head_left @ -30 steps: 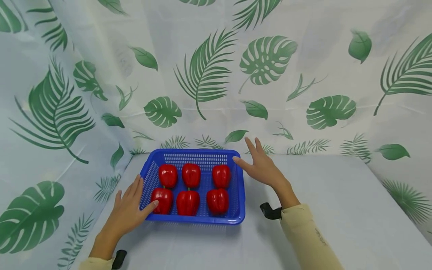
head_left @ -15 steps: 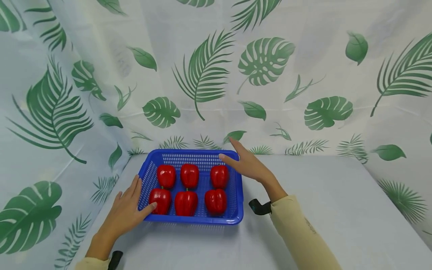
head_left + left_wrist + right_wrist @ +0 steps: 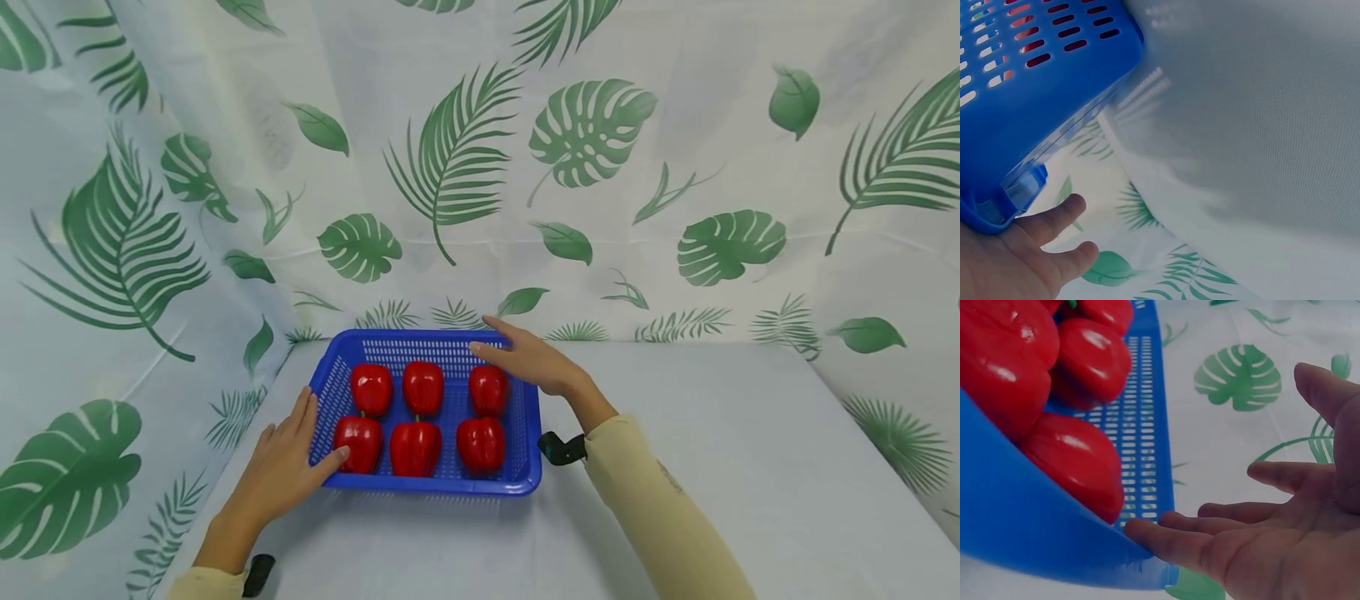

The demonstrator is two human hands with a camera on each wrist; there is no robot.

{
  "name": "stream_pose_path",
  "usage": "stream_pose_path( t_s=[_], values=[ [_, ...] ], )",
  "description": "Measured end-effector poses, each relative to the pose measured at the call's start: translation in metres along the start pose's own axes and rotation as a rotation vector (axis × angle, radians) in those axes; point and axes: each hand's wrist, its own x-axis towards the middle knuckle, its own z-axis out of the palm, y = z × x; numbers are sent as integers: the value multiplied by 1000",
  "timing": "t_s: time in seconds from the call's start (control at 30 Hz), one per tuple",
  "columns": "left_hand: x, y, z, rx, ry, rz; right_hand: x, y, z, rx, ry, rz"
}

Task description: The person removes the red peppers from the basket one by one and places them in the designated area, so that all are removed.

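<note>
A blue plastic basket (image 3: 533, 450) sits on the white table (image 3: 735, 467), a little left of the middle in the lower half of the head view. Six red peppers (image 3: 416, 450) lie in it in two rows of three, with a wider gap before the pair at its right end.

The left hand (image 3: 279, 477) is at the basket's left side, in the lower left of the frame, fingers stretched along the outside and thumb reaching over the near corner by a pepper. It isn't clenched; its fingers lie extended against the rim.

The right hand (image 3: 536, 360) is over the basket's upper right corner, fingers extended and spread, grasping nothing; whether it touches the rim I can't tell. Pale sleeves (image 3: 660, 500) cover both arms. Behind hangs a white cloth printed with green leaves (image 3: 585, 133).
</note>
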Motion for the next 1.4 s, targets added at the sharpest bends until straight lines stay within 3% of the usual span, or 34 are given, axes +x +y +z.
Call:
stream_pose_path(
  t_s=[0.17, 0.37, 0.67, 0.83, 1.4],
  values=[
    [-1, -2, 0, 8, 2, -5, 7, -5, 5, 27, -48, 39],
    [-1, -2, 0, 6, 8, 0, 13, -11, 11, 97, -76, 146],
    [-2, -2, 2, 3, 7, 1, 20, -3, 21, 136, -81, 265],
    [-2, -2, 2, 1, 8, 1, 26, 3, 25, 138, -75, 286],
    [-1, -4, 4, -5, 35, 21, 34, 6, 39, -44, -12, 276]
  ],
)
